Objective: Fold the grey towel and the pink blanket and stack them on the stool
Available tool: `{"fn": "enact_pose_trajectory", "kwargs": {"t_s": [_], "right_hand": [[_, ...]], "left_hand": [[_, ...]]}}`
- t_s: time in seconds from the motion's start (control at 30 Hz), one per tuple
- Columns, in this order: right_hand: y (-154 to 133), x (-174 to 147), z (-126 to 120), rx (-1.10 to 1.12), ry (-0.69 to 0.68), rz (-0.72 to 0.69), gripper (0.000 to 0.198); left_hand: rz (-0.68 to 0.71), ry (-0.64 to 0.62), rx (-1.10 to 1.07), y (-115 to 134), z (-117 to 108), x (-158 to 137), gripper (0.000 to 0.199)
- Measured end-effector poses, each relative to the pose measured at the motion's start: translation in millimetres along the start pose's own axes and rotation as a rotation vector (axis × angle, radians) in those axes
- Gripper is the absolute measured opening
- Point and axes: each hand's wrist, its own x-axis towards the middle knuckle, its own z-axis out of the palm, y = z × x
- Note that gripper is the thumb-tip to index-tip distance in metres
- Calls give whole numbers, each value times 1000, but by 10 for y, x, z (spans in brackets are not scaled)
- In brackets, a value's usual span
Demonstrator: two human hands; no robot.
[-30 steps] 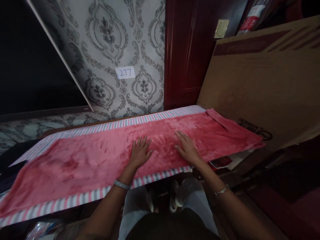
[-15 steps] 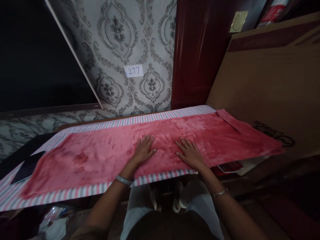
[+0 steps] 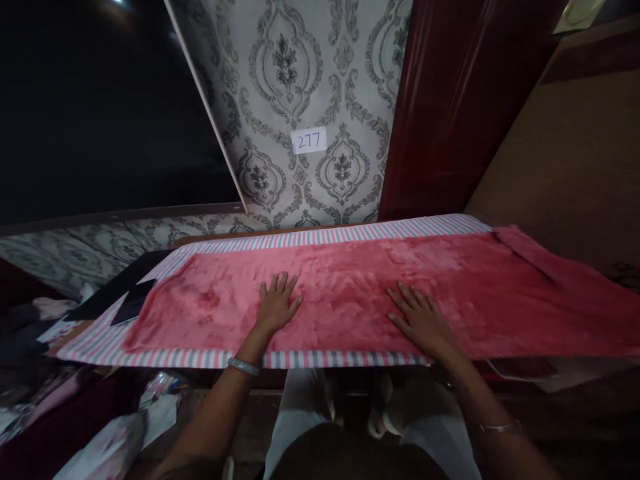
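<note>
A long pink-red plush blanket (image 3: 345, 287) lies spread over a striped cloth (image 3: 320, 359), its nap showing darker and lighter patches. My left hand (image 3: 277, 308) rests palm down on the blanket left of the middle, fingers spread. Farther right, my right hand (image 3: 424, 321) also lies flat on the plush with its fingers apart. Neither hand grips anything. At its far right end the blanket has a folded or creased strip (image 3: 530, 257) and reaches past the striped cloth.
A dark flat object (image 3: 134, 303) lies on the cloth's left end. Behind are a large black screen (image 3: 115, 113), patterned wallpaper with a numbered card (image 3: 309, 141), and a dark red panel (image 3: 445, 100). A cardboard box (image 3: 575, 153) stands right. Bags and clothing (image 3: 115, 443) lie lower left.
My hands are farther apart on the blanket; the left one has slid leftward across it. The view has turned left, showing more of the screen and the left side.
</note>
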Motion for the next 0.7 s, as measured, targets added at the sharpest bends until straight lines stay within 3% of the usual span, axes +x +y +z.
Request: {"fn": "enact_pose_trajectory", "kwargs": {"t_s": [0.7], "right_hand": [[9,11,12,-54,-14,-6,64]], "left_hand": [[-20,4,-40,-5,12,-7,64]]}}
